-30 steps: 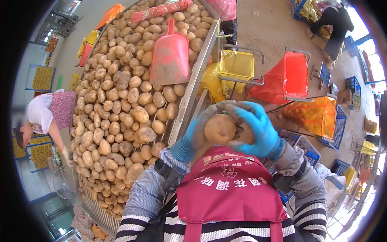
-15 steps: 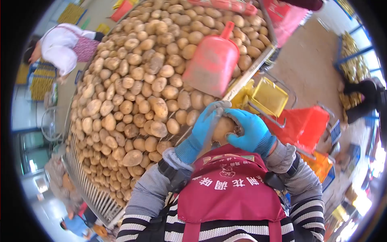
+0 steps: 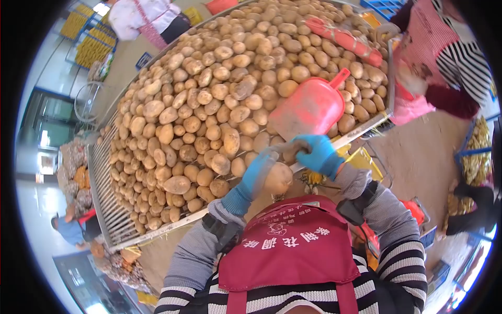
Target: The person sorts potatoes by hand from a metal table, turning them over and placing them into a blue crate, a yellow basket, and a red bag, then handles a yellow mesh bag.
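Note:
My left hand (image 3: 257,175), in a blue glove with greyish, blurred fingertips, is closed on a potato (image 3: 278,178) in front of my apron. Beside it, to the right and slightly higher, my right hand (image 3: 320,156) in a matching glove has its fingers curled in. What those fingers hold, if anything, is hidden. Both hands are just over the near edge of a slatted metal table (image 3: 99,194). Loose potatoes (image 3: 177,184) heap on it. A dusty red scoop (image 3: 308,107) lies on the pile just beyond my hands.
A rolled red bag (image 3: 345,41) rests on the potatoes at the back right. Another person (image 3: 426,57) stands at the table's right end, and one in white (image 3: 144,21) bends at the far left. Yellow crate (image 3: 363,162) is below the right edge. Filled sacks (image 3: 70,165) stand at left.
The view has turned, so the table and scoop sit further right and the person at the right end shows more. My hands have moved apart, with the potato staying in my left hand.

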Demonstrator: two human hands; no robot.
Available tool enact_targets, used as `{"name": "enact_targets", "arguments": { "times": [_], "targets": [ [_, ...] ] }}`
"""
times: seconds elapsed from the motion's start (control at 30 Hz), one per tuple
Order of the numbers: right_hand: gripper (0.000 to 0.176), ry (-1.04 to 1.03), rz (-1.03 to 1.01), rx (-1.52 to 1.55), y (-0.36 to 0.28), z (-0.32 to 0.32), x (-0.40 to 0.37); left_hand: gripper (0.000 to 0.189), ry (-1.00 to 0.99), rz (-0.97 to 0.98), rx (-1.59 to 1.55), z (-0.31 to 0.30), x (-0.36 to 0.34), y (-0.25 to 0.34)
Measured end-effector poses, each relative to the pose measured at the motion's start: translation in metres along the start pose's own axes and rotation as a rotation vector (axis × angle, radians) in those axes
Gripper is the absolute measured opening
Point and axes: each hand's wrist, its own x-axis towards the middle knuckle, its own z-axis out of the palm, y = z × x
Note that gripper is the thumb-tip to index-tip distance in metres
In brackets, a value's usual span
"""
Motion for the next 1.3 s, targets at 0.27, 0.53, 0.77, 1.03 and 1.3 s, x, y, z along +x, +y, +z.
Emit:
{"name": "enact_targets", "arguments": {
  "times": [0.27,0.53,0.77,1.03,1.3],
  "targets": [
    [0.051,0.329,-0.111,-1.582,0.077,-0.211,0.103,0.053,0.176,0.046,-0.799,-0.083,-0.091,-0.028],
    [0.064,0.09,-0.232,-1.512,0.077,-0.237,0.146,0.045,0.702,0.335,-1.317,-0.12,-0.223,-0.125],
    [0.059,0.004,-0.231,-1.71,0.074,-0.251,0.143,0.042,0.808,0.666,-1.232,-0.175,-0.27,-0.147],
    [0.055,0.176,-0.334,-1.361,-0.117,-0.132,0.03,0.045,0.767,0.91,-1.163,-0.336,-0.364,-0.138],
    [0.034,-0.204,-0.713,-1.325,-0.242,0.269,0.123,0.044,0.837,1.047,-1.296,-0.45,-0.45,-0.173]
  ]
}}
